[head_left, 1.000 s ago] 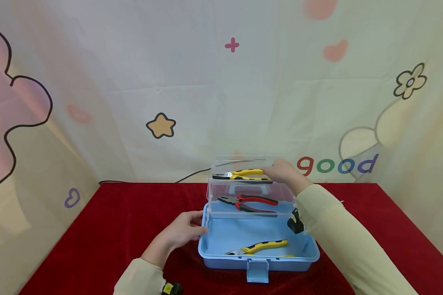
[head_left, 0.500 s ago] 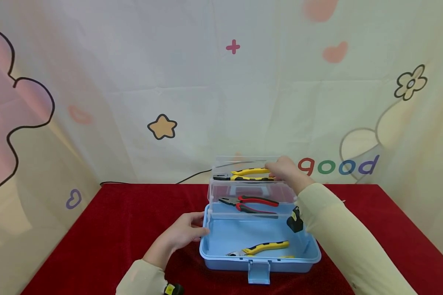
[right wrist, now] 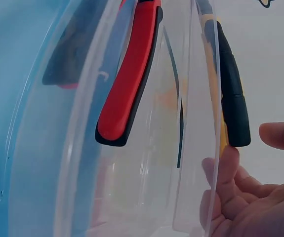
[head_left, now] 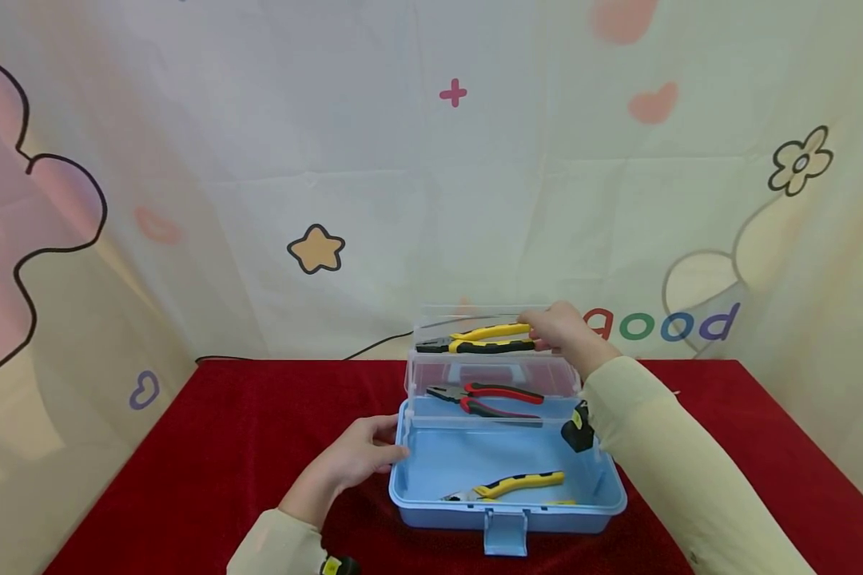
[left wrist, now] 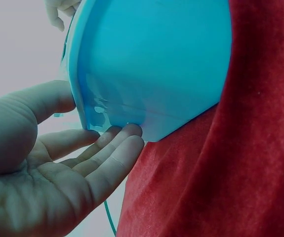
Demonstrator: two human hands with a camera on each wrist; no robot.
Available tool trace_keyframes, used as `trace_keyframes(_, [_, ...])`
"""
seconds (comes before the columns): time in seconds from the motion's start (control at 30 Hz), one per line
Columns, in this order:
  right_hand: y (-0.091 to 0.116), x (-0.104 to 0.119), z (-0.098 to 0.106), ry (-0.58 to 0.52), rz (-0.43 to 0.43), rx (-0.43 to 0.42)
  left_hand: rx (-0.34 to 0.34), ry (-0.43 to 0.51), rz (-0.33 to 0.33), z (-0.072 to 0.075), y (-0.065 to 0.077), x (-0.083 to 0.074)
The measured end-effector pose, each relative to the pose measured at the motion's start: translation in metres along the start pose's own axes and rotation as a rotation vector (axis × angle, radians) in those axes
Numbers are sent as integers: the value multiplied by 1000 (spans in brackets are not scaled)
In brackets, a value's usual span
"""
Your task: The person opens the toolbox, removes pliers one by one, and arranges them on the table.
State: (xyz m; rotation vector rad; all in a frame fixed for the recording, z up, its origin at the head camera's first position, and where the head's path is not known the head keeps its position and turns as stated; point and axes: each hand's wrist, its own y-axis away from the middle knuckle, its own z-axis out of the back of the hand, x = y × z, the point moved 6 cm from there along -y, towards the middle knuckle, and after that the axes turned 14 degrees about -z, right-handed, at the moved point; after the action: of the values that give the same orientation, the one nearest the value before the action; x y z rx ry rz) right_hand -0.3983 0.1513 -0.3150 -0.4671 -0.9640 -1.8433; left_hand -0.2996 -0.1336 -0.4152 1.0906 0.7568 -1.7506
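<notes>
On the red cloth (head_left: pixel 259 447): its plush, velvety pile is bearing a blue toolbox (head_left: pixel 439 517) of smooth plastic with rounded corners, whose middle is serving as the clock's centre.
Left hand (head_left: pixel 355 454): at nine o'clock, it is holding the toolbox's end, the thumb resting over the rim and the fingers lying against the outer wall.
Right hand (head_left: pixel 564 331): at one o'clock, its fingers are curving loosely, one fingertip touching a handle end of the yellow-and-black pliers (head_left: pixel 475 347), the thumb standing clear of it.
Upper clear tray (head_left: pixel 431 369): at twelve o'clock, this see-through plastic tier is carrying those pliers, their metal nose pointing toward nine, their bowed handles spreading toward three.
Lower clear tray (head_left: pixel 419 409): nearer the centre, it is holding red-and-black pliers (head_left: pixel 492 391), dark-nosed and likewise pointing toward nine.
Yellow-handled pliers (head_left: pixel 518 482): toward six o'clock, they are lying inside the box, partly hidden by its front wall.
Latch (head_left: pixel 505 533): at six o'clock, a flat blue flap is hanging down.
</notes>
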Motion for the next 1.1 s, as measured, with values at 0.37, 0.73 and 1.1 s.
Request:
trace_keyframes(0.37, [-1, 1, -1, -61, 61, -19, 6, -3, 1, -1, 1, 0])
trace_keyframes(0.73, [-4, 4, -10, 209, 297, 78, 8, -9, 8, 0, 1, 0])
trace_keyframes(1.1, [-3, 8, -19, 352, 434, 78, 4, -5, -1, 0, 1, 1])
